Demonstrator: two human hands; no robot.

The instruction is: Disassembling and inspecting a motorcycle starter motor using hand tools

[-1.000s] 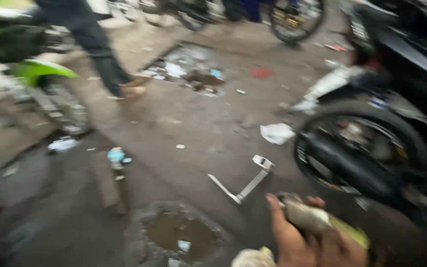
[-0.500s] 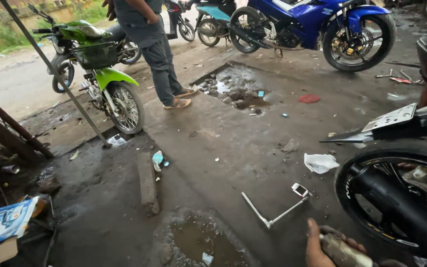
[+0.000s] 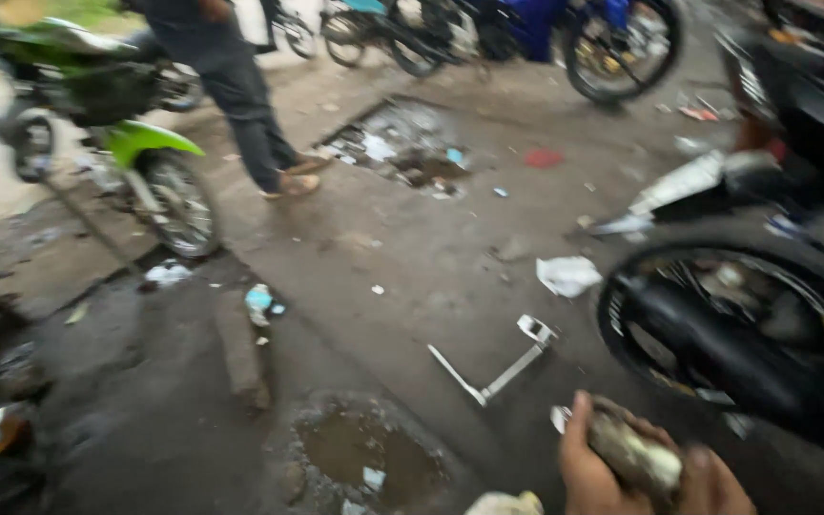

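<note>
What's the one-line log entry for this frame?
hand: grips dirty cylindrical part | other hand: out of view | nearby: bent metal tool on ground, black motorcycle wheel | puddle

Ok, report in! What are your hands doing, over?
One hand grips a grimy, pale part; which hand, unclear. Black motorcycle wheel close right. Bent metal bracket on the ground ahead.

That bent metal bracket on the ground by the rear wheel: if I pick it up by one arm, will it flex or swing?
The metal bracket looks like thin bent bar, so probably stiff and fairly light. Its L shape may make it swing when held by one end. It lies flat on wet, grimy ground, so possibly slippery.
</note>
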